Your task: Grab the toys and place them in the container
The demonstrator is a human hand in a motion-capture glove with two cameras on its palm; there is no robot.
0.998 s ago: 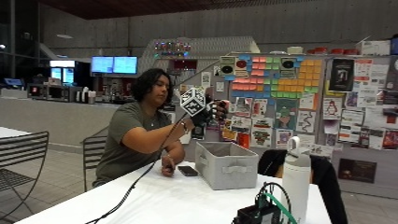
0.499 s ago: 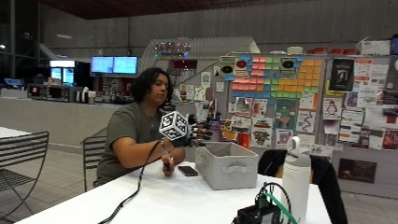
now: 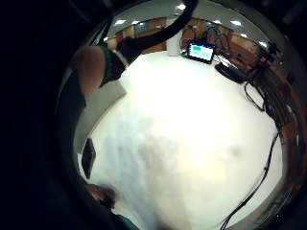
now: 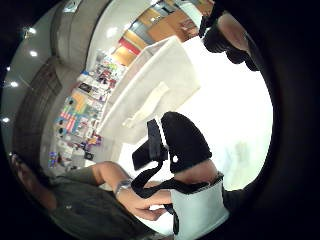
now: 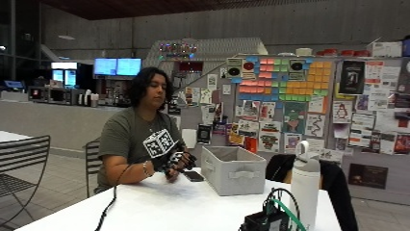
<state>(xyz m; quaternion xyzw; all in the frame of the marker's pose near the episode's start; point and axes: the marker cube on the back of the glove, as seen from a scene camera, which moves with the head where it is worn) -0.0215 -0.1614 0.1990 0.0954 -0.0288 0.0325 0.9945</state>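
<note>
No toys are seen on the bench (image 5: 160,207), so handling and hold points cannot be judged; the grip (image 5: 177,162) is held empty, fingers loosely curled, beside the container (image 5: 232,170), contents hidden.

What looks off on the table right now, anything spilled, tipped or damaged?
Nothing spilled, tipped or damaged. The grey container stands upright on the white table, with a dark phone lying flat beside it. One oddity: no toys show on the tabletop. The gloved right hand hovers near the phone, seemingly holding nothing.
</note>
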